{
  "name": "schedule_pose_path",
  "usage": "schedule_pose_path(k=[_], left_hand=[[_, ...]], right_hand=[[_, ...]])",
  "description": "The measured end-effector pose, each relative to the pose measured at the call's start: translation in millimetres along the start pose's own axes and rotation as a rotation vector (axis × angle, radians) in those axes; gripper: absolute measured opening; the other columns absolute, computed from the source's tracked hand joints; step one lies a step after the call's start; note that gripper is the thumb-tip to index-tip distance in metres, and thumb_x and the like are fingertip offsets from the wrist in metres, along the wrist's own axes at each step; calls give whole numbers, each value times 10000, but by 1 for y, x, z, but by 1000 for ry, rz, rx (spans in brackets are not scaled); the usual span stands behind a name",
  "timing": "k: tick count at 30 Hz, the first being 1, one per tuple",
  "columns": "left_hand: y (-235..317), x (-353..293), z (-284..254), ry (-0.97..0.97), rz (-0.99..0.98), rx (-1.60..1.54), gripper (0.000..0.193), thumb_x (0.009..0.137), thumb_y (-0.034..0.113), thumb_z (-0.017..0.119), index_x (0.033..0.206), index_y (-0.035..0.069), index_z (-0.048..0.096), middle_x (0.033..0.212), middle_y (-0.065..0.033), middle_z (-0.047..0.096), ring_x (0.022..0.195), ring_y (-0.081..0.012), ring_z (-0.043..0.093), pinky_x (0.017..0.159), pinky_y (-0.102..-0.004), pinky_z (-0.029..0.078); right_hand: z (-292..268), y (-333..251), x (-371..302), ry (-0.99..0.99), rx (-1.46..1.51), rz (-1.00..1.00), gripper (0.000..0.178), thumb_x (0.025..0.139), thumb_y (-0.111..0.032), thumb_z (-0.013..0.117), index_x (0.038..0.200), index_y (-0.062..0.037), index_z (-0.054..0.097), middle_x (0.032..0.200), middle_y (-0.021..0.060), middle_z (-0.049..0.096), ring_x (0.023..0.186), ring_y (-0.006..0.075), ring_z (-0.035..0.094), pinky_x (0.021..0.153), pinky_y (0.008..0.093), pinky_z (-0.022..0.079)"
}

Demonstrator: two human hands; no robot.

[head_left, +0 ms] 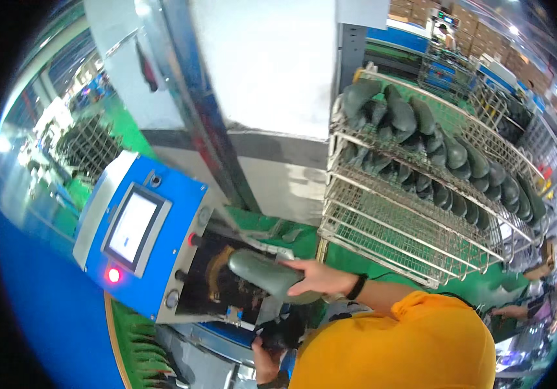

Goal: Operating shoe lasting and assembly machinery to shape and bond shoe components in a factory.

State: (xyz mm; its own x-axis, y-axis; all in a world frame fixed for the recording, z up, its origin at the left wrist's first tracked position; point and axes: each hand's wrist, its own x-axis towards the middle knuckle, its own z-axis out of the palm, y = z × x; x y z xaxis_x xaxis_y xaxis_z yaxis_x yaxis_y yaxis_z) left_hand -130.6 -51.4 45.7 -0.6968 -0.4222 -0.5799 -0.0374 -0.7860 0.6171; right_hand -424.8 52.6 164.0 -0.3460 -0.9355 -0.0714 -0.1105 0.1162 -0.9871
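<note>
My right hand [320, 277] is closed around the rear part of a dark green rubber shoe [262, 271]. The shoe's rounded toe points left, over the dark work surface [197, 295] of a blue machine [174, 188]. Lower down and nearer to me, my left hand [266, 362] has its fingers against a soft-looking black object [283, 332] just below the shoe. What that black object is, and whether it joins the shoe, I cannot tell. My yellow sleeve and torso hide part of the area beside it.
To the right stands a wire rack [395, 243] with rows of dark green shoes [450, 152] on its upper shelves. The machine carries a lit screen [134, 228], a glowing red light [114, 275] and a red button [194, 239]. A white panel [265, 65] rises behind.
</note>
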Motion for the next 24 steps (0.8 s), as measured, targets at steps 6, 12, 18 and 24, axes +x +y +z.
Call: schedule_pose_path(k=[6, 12, 18, 24], left_hand=[[59, -20, 93, 188, 29, 231, 670, 976, 517, 496, 1394, -7, 468, 1346, -96, 563, 1219, -211, 525, 1073, -353, 380], [3, 64, 47, 54, 10, 435, 467, 892, 395, 642, 1140, 2, 593, 1036, -87, 671, 881, -198, 658, 743, -301, 531], [6, 67, 120, 137, -43, 379, 378, 843, 245, 695, 1095, -20, 600, 965, -104, 671, 814, -212, 660, 741, -327, 541], [25, 42, 138, 214, 72, 451, 249, 823, 161, 680, 1015, 12, 622, 921, -42, 626, 840, -166, 581, 791, -302, 463]], right_hand=[[-161, -79, -104, 781, -365, -124, 822, 749, -192, 790, 1441, 8, 395, 1447, 195, 459, 1347, 261, 431, 1124, 340, 314], [-247, -134, -160, 1337, -760, -46, 739, 871, -166, 618, 1478, 57, 261, 1315, 289, 534, 1249, 344, 528, 1040, 357, 385], [-344, -128, -205, 1368, -875, 298, 549, 858, -325, 612, 1285, 16, 561, 1038, 271, 658, 1011, 355, 656, 855, 384, 486], [-357, -110, -209, 1406, -1083, 225, 475, 863, -324, 617, 1232, -24, 619, 965, 263, 665, 871, 372, 665, 778, 384, 499]])
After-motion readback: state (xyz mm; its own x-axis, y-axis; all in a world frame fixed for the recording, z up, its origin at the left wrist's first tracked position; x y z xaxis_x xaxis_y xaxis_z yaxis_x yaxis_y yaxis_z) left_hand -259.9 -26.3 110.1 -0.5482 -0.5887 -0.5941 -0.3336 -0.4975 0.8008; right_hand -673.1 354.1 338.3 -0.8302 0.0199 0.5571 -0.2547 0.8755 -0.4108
